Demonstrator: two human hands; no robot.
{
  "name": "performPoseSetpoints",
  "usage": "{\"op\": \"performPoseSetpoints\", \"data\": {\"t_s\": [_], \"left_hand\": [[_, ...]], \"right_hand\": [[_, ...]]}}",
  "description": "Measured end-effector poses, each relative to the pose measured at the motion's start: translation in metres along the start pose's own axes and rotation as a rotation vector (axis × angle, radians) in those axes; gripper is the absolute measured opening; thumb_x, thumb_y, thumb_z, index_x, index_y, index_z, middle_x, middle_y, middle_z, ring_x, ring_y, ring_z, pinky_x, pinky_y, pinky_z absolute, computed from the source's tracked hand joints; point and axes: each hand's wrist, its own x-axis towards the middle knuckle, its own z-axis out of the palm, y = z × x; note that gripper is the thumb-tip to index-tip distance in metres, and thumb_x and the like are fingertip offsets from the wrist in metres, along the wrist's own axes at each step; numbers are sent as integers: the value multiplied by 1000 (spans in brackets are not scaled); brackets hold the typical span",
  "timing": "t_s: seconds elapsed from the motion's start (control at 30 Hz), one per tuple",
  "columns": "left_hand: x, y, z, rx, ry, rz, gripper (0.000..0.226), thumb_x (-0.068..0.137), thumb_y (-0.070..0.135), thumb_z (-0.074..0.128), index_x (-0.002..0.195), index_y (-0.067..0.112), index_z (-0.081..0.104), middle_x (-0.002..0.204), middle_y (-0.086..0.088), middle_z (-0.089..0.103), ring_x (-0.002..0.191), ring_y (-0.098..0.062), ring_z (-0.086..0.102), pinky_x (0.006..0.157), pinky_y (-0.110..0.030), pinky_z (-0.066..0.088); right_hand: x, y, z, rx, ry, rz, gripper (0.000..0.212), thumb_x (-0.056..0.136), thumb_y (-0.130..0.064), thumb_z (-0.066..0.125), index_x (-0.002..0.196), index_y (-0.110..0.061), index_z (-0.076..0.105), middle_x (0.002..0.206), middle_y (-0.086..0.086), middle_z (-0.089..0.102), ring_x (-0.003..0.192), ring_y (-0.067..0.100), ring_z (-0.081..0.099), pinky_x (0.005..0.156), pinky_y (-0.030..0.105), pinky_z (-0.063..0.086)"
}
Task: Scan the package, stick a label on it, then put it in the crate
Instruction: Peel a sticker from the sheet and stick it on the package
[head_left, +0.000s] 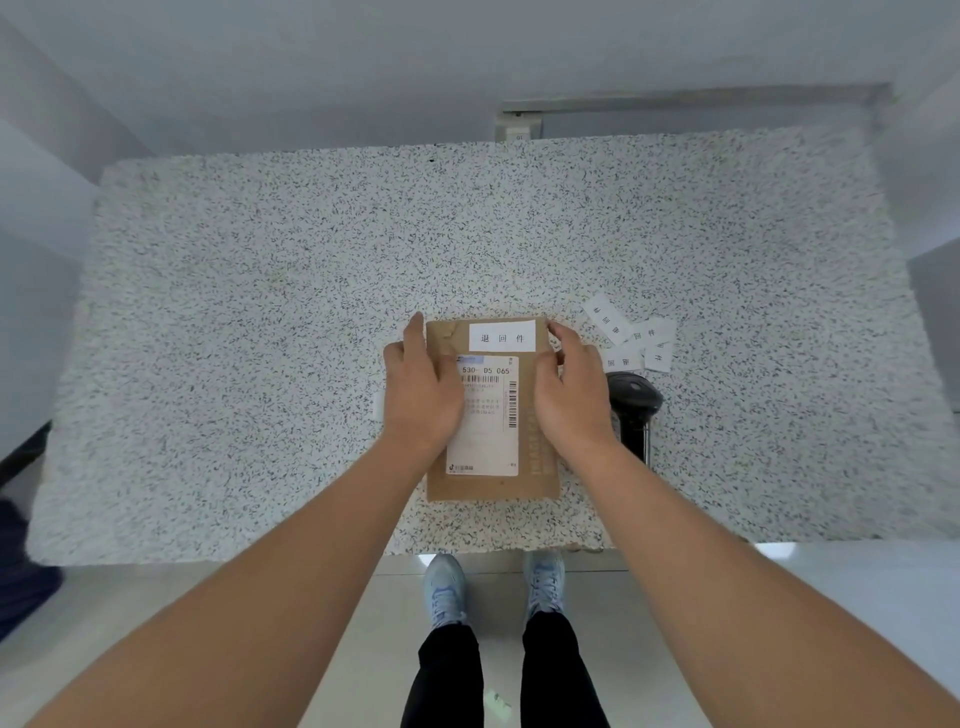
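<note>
A flat brown paper package (491, 486) lies on the speckled table (311, 291) near its front edge. A white shipping slip with barcodes (488, 436) covers its middle. A small white label with printed characters (502, 336) sits flat at its far end. My left hand (421, 387) rests on the package's left side, fingers reaching past the far left corner. My right hand (569, 387) lies on the right side, fingertips at the label's right end. Both hands press the package and neither lifts it.
A black handheld scanner (635, 402) lies just right of my right hand. Several loose white labels (631, 338) are scattered behind it. A small white object (378, 405) peeks out left of my left hand. My feet stand below the table's front edge. No crate is in view.
</note>
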Motion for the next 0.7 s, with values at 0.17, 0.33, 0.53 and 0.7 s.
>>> {"op": "performPoseSetpoints", "data": {"t_s": [0.17, 0.33, 0.53, 0.7], "left_hand": [[-20, -3, -10, 108, -70, 152, 63, 107, 33, 42, 163, 26, 15, 159, -14, 24, 114, -25, 54, 87, -33, 42], [-43, -10, -18, 211, -116, 269, 64, 106, 35, 39, 162, 31, 8, 170, -6, 2, 132, -39, 51, 95, -53, 55], [-67, -29, -23, 330, -165, 351, 65, 105, 41, 36, 162, 35, 4, 172, 2, -6, 144, -38, 39, 101, -53, 51], [-78, -44, -24, 355, -209, 409, 66, 106, 42, 36, 163, 37, 3, 172, 9, -12, 150, -33, 31, 113, -49, 39]], "right_hand": [[-20, 2, -3, -24, -30, -36, 57, 104, -49, 38, 159, -35, 29, 148, 1, 46, 124, 16, 47, 95, 34, 37], [-39, 2, -8, -107, -67, -151, 60, 105, -47, 37, 161, -33, 23, 153, -5, 45, 127, 9, 48, 104, 40, 45], [-72, 20, -6, -284, -142, -300, 61, 107, -39, 41, 162, -28, 20, 173, -8, 6, 156, 14, 17, 118, 44, 34], [-92, 28, -5, -352, -165, -362, 61, 107, -41, 38, 163, -28, 17, 173, -8, 0, 155, 18, 19, 115, 46, 38]]}}
